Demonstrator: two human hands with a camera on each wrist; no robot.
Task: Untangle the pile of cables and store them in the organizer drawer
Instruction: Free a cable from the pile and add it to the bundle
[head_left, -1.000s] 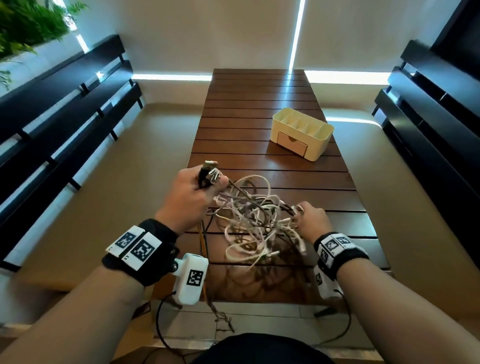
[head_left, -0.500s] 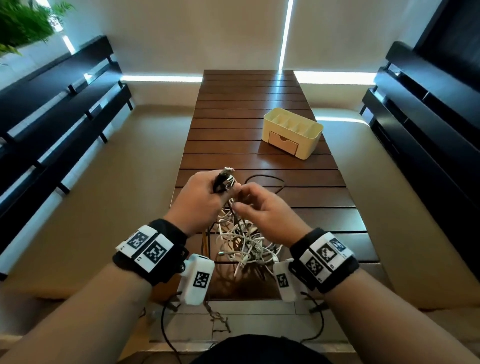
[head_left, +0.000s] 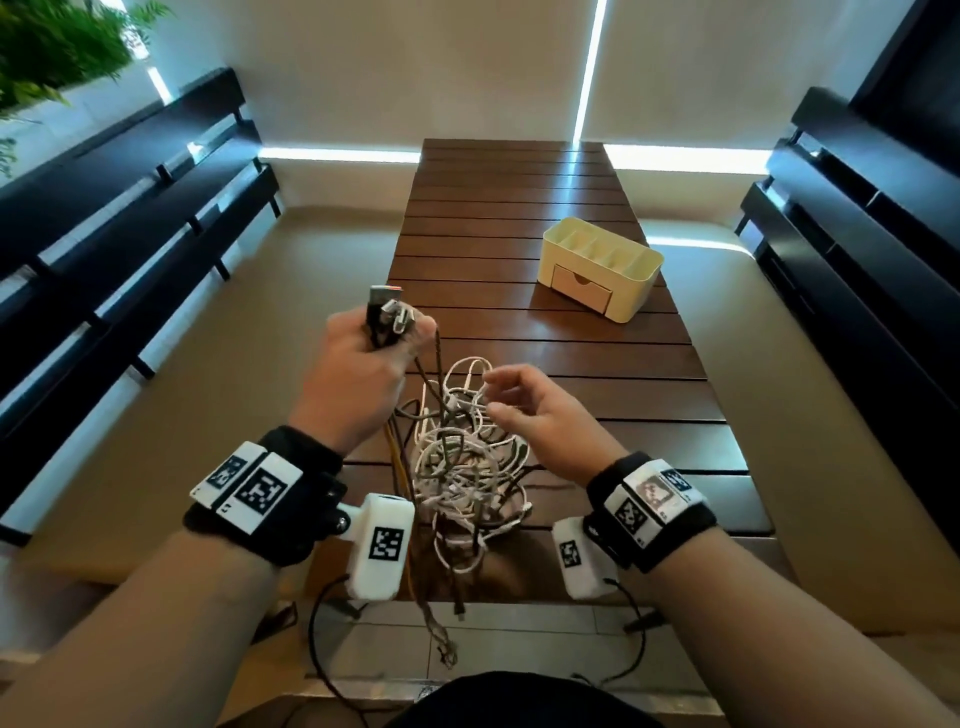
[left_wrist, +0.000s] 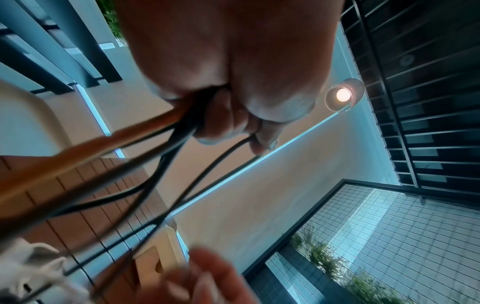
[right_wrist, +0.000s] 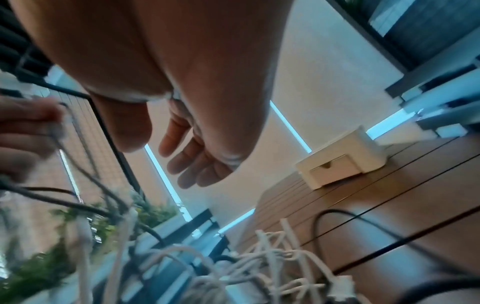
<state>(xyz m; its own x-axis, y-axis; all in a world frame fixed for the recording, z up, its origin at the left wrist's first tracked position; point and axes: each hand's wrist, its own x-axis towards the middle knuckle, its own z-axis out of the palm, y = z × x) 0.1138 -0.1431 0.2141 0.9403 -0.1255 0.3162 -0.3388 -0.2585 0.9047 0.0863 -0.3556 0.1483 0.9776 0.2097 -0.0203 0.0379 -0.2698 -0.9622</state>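
Note:
My left hand (head_left: 395, 332) is raised over the table's near half and grips a bunch of cable plugs (head_left: 387, 312). Dark and orange cords (left_wrist: 182, 119) run down from its fist into the tangle of white and dark cables (head_left: 467, 467), which partly hangs and partly rests on the table. To the right of the upper loops my right hand (head_left: 493, 395) hovers with fingers spread, holding nothing (right_wrist: 197, 160). The cream organizer (head_left: 602, 265) stands at the far right of the table, and its drawer (head_left: 582, 283) is closed.
The slatted wooden table (head_left: 519, 197) is long and narrow. One dark cable end (head_left: 441, 649) dangles over its near edge. Black benches (head_left: 130, 208) line both sides, with tan floor between them and the table. A plant (head_left: 52, 41) stands at the far left.
My right hand went from the pile's right side up to the plugs, then drew back right and opened. My left hand lifted the plug bunch higher, pulling the tangle up.

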